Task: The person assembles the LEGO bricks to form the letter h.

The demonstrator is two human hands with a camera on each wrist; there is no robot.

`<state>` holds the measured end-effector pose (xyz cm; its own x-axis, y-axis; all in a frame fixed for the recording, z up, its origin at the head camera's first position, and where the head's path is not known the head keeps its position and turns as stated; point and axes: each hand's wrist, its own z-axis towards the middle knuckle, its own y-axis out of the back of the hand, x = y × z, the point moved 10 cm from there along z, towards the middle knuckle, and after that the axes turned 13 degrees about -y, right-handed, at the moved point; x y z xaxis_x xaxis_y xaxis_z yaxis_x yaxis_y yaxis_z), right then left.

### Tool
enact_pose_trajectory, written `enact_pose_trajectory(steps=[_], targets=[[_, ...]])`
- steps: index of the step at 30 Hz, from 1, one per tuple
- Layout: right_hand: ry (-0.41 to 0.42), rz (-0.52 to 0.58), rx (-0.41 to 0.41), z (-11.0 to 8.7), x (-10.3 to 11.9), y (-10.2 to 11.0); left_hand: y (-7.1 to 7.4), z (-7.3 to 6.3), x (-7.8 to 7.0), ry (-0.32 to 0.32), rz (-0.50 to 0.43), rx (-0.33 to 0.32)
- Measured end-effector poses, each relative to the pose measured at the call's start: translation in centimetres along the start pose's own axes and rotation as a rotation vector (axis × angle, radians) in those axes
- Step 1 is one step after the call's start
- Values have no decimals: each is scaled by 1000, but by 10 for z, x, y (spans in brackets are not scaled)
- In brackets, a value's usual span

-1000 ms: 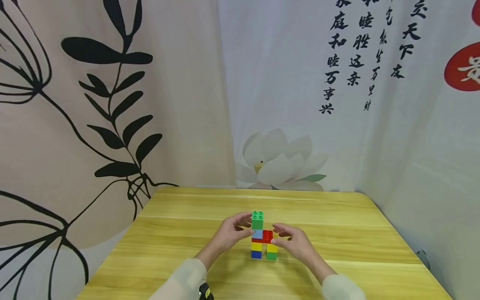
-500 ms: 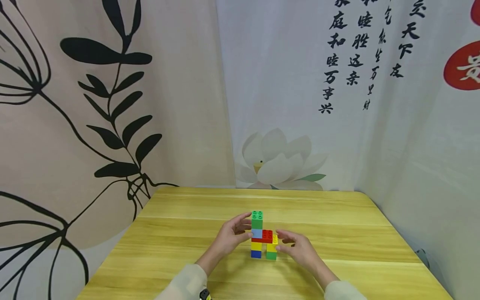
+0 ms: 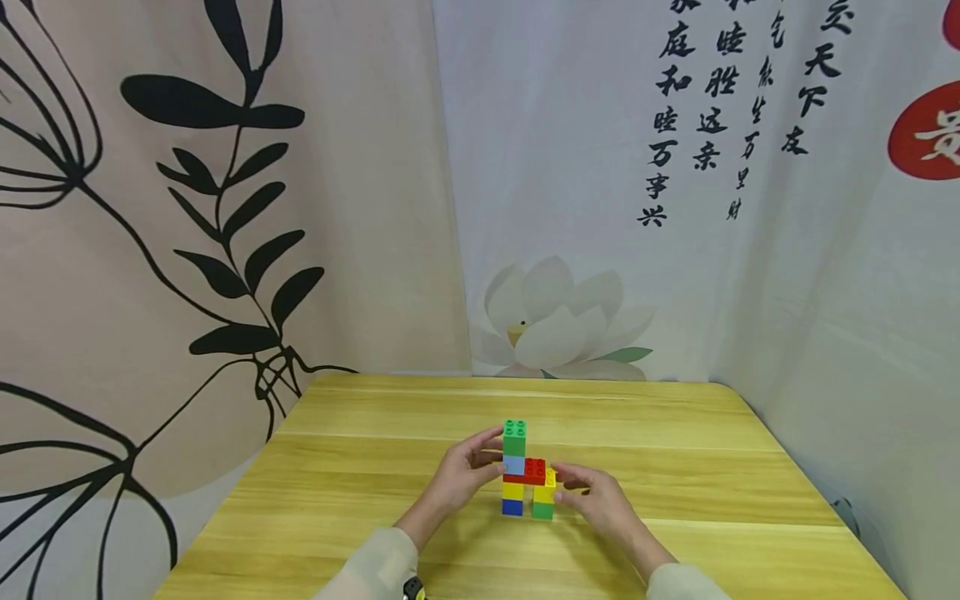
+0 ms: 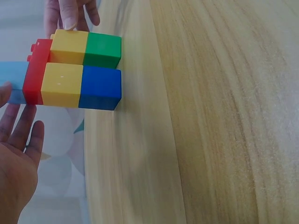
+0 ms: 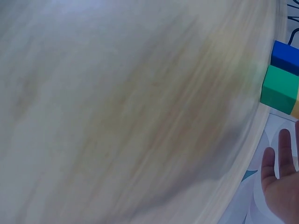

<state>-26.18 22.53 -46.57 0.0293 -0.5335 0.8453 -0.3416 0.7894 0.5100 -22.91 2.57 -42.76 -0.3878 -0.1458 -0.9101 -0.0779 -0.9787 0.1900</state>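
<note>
A small structure of toy building bricks stands upright on the wooden table. Its left column has a green brick (image 3: 514, 442) on top, then a light blue brick (image 3: 514, 465), a red brick (image 3: 534, 473), a yellow one and a blue brick (image 4: 100, 87) at the bottom. The shorter right column is a yellow brick (image 3: 544, 493) over a green brick (image 5: 280, 89). My left hand (image 3: 463, 471) holds the left column, thumb at the light blue brick and some fingertips hidden behind. My right hand (image 3: 600, 497) is beside the right yellow brick, thumb at its edge, fingers fairly straight.
The wooden table (image 3: 375, 467) reaches back to a printed cloth curtain (image 3: 375, 208) with dark plants, a lotus and writing. Another cloth (image 3: 862, 333) hangs along the right side. A dark wrist strap (image 3: 414, 589) shows at the left sleeve.
My right hand has drawn slightly right, so its thumb no longer covers the front of the red and yellow bricks. My left thumb has shifted slightly left; the structure stays in place.
</note>
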Motion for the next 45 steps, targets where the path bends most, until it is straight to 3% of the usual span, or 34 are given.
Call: enact_pose_trajectory(steps=[12, 22, 37, 45], targets=[[1, 41, 20, 2, 0, -3, 6, 8, 3, 19, 34, -36], [-1, 37, 31, 5, -1, -7, 7, 16, 8, 10, 74, -23], [4, 9, 60, 10, -2, -13, 6, 21, 16, 29, 153, 52], [28, 26, 140, 9, -2, -18, 7, 18, 28, 97, 166, 110]])
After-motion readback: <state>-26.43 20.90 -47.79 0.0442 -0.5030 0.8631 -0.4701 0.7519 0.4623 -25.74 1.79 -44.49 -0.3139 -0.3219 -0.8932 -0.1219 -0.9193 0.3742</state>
